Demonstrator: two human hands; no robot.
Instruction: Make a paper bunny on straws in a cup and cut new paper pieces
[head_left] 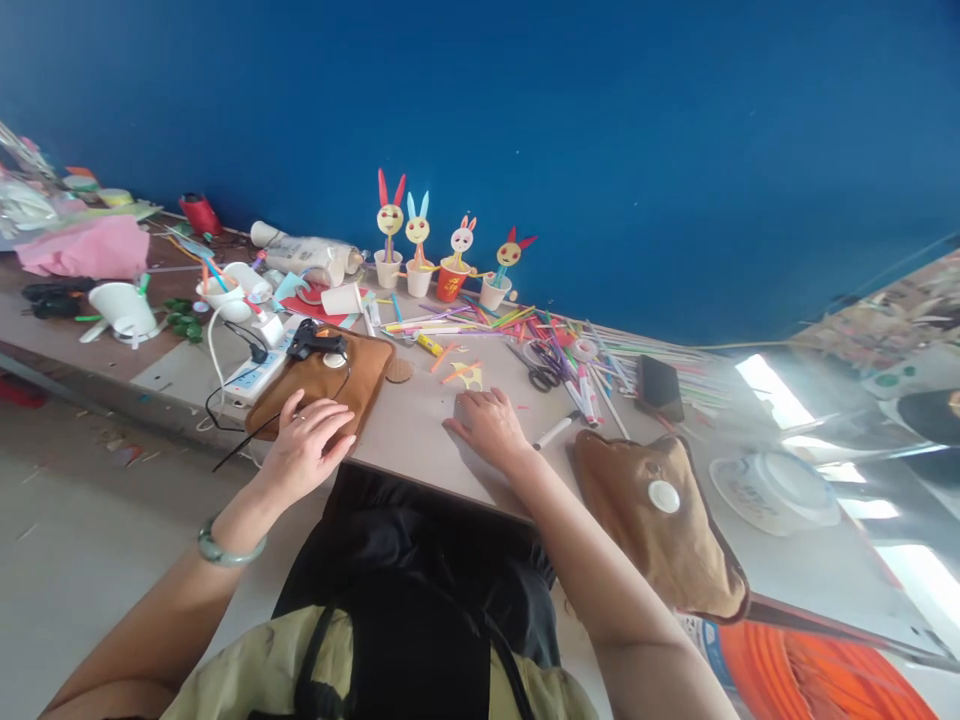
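Note:
My left hand lies over the front of a brown plush pad, fingers spread and nothing in them. A black glue gun rests on the pad behind it, beside a white power strip. My right hand lies palm down on the table, thumb apart, its fingertips by a cut yellow paper scrap. Orange strips and a yellow tube lie just beyond. To the right of that hand is a white marker. A round brown cardboard disc sits between the hands.
Several paper cups with rabbit-faced figures stand along the blue wall. Colourful sticks, black scissors and a dark block lie before them. A second brown pad and a clear plastic bowl are at right.

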